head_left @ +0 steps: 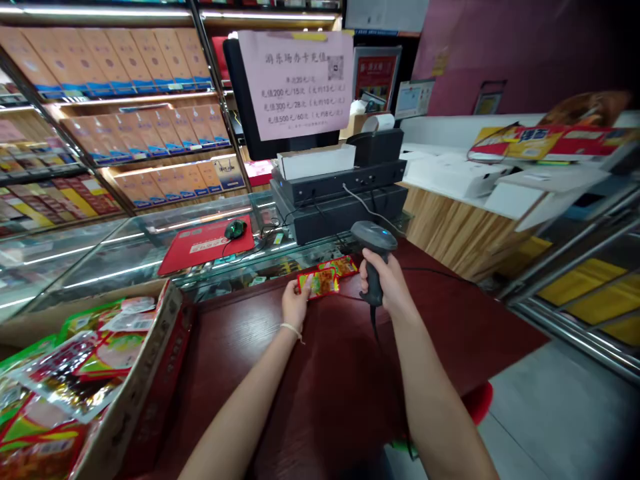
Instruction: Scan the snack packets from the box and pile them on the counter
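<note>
My left hand (295, 303) pinches the left end of a small red, yellow and green snack packet (321, 283) just over the dark red counter (230, 347). A second, similar packet (341, 267) lies right behind it, by the glass edge. Wrapped around the handle of a black barcode scanner (374, 237) is my right hand (387, 283), to the right of the packets. The scanner is upright, a small blue light glows on its top, and its cord hangs down from the grip.
An open cardboard box (150, 360) full of snack packets stands at the left. Beyond the counter are a glass case (120, 243), a red mat (210, 245) with a mouse (235, 229), a cash drawer (350, 217) and a monitor (245, 100) bearing a paper sign. Metal rails (585, 300) stand at right.
</note>
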